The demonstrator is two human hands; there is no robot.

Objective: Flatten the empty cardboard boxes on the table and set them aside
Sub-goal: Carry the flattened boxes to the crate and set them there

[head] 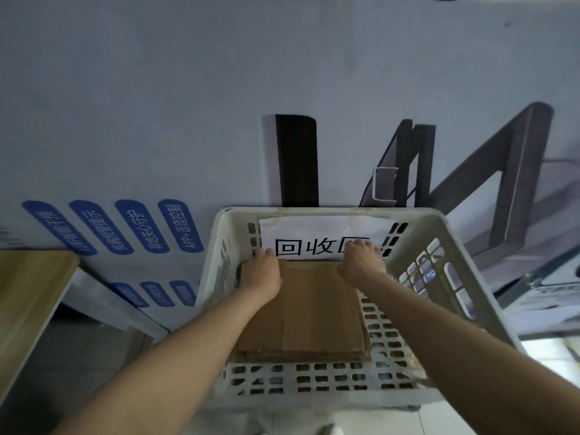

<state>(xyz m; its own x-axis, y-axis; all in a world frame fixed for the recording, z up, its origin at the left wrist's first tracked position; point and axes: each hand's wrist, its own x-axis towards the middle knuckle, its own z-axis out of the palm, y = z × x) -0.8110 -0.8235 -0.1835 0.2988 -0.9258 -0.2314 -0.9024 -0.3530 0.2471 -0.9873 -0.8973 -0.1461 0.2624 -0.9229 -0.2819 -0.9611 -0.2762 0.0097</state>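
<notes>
Forearms (175, 356) enter a basket (211, 255). Inside, the left hand (260, 273) and right hand (361, 262), grip clamped on flattened cardboard (314, 309), probably seat it flat.

Setting: storage or stockroom corner with a recycling drop point.

A large printed carton (157, 105) fills the background, with blue pill-shaped labels (175, 226) in Chinese text and a product illustration on its face. Just in front stands a white perforated plastic basket (213, 246). A paper sign (314, 237) on its far inner wall reads in part 回收 (recycling), and flattened cardboard (314, 309) lies inside. Wood-topped table (28, 277) at left; plain grey floor (78, 356) below.
</notes>
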